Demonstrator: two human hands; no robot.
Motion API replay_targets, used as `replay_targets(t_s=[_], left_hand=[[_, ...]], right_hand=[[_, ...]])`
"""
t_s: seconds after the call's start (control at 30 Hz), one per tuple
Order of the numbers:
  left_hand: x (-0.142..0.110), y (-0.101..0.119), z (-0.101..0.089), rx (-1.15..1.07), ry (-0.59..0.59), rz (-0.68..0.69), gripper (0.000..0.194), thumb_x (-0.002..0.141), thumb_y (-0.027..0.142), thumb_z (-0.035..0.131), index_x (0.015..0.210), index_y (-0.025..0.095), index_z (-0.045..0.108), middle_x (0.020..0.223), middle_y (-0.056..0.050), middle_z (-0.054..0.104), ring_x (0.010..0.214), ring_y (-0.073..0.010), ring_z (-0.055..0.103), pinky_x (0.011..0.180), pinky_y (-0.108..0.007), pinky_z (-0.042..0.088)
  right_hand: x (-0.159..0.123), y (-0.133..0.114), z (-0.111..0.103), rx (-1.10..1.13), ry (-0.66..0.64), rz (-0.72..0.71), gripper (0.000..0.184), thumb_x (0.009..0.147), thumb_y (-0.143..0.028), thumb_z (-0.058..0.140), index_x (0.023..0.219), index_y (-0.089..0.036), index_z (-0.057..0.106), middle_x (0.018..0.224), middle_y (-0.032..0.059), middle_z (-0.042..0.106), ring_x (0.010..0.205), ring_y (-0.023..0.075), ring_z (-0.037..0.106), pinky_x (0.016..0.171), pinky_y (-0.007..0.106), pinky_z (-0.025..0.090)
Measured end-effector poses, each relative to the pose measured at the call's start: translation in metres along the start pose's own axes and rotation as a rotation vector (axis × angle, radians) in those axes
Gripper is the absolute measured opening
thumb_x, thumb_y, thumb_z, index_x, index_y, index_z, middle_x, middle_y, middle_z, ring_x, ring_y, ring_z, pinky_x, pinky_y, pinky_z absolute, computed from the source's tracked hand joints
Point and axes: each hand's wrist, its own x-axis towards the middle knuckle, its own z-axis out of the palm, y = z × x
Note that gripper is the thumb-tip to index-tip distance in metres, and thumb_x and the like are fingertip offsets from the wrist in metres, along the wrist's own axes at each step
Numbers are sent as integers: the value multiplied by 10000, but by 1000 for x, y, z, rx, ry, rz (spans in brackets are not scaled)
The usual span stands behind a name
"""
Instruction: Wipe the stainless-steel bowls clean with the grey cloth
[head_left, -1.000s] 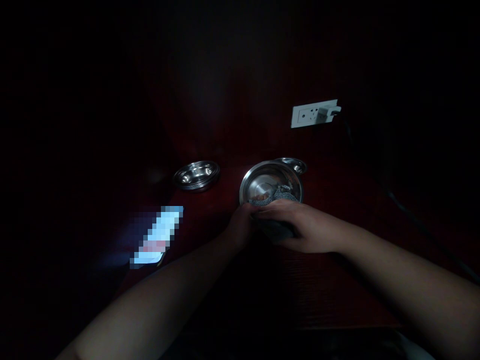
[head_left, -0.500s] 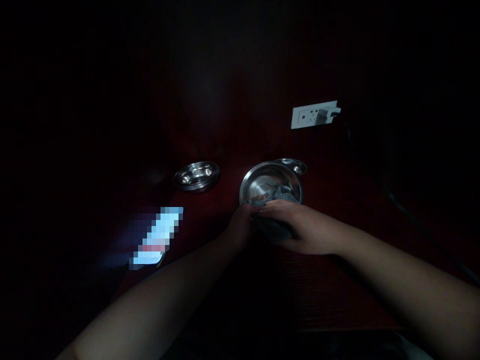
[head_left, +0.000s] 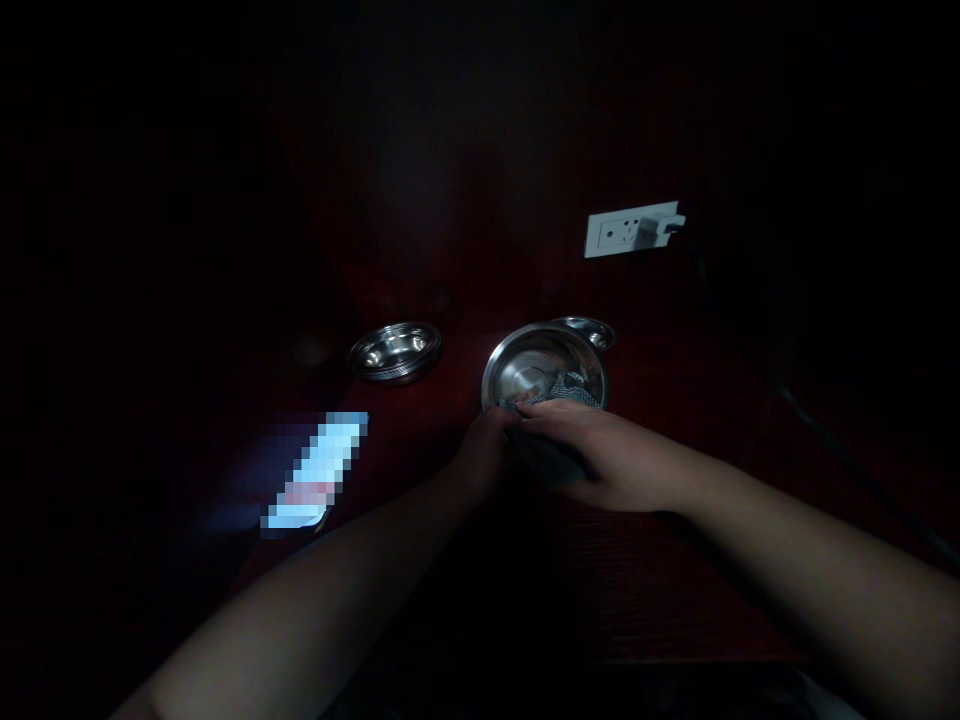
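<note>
A shiny metal bowl (head_left: 517,370) is tipped so that its inside faces me, above the dark red table. My right hand (head_left: 600,445) is closed on a dark patterned cloth (head_left: 551,455), part of which lies over the near rim and inside the bowl. At the bowl's near left side is my left hand (head_left: 487,450), its fingers wrapped about the rim and mostly hidden in shadow. Partly behind the bowl lies a shallow metal dish (head_left: 596,332).
To the left stands a stack of metal bowls (head_left: 396,352). A lit phone (head_left: 319,470) with a blurred screen lies nearer. On the wall, a white socket (head_left: 630,230) holds a plug, and a dark cable (head_left: 840,445) runs along the right. Surroundings are very dark.
Hardly anything differs. Everything sits a touch further right in the picture, and both hands keep their hold on the bowl and cloth.
</note>
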Motion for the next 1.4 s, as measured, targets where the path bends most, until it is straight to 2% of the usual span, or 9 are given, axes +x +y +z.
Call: replay_targets(t_s=[0.17,0.4,0.47,0.63,0.83,1.03,1.27,1.4], left_hand=[[-2,3,4,28,17,-28,191,653,304,580,730,158,678,724,-43,678,775,-220,615,707,-308,466],[-6,9,9,43,-26,-15,202,666,313,593,733,147,686,780,-41,699,818,-208,619,748,-293,464],[-6,10,10,18,-22,-25,186,651,303,612,719,147,686,776,-38,701,801,-200,616,733,-285,462],[-8,12,14,-76,75,-86,204,634,284,605,755,145,692,770,-33,694,786,-183,608,747,-283,462],[-10,16,18,-85,52,-96,194,629,281,597,728,134,675,741,-30,673,745,-168,589,706,-268,446],[-8,13,13,-11,20,-59,187,641,297,597,698,135,669,722,-36,666,737,-169,584,677,-262,445],[-3,2,0,58,8,-17,215,684,348,605,747,163,694,822,-54,695,860,-212,613,757,-301,478],[-2,2,0,4,7,-32,268,703,389,621,812,156,698,858,-54,699,874,-208,621,802,-316,481]], right_hand=[[0,-1,0,12,13,16,621,730,-235,676,1321,-154,500,1317,158,544,1249,291,476,1055,459,373],[1,-3,-3,7,12,-10,488,749,-210,635,1227,-147,558,1233,149,591,1191,287,514,1014,463,409],[1,-3,-3,0,9,-11,501,748,-208,633,1238,-141,550,1249,152,582,1197,287,512,1022,463,404],[0,-1,-1,-9,8,-17,555,761,-201,614,1301,-140,500,1311,151,547,1225,270,503,1040,440,401],[-2,-2,-2,-30,-20,46,602,758,-220,618,1339,-155,475,1384,140,493,1252,278,488,1030,421,422],[-1,-3,-2,-50,-45,104,635,744,-238,626,1355,-181,462,1406,113,472,1233,278,505,989,408,465],[-3,-1,1,-52,-32,103,649,749,-229,626,1368,-156,443,1439,135,434,1296,274,442,1069,410,382],[-1,-2,0,-35,-24,94,622,752,-149,594,1356,-183,450,1407,123,477,1278,263,465,1056,415,392]])
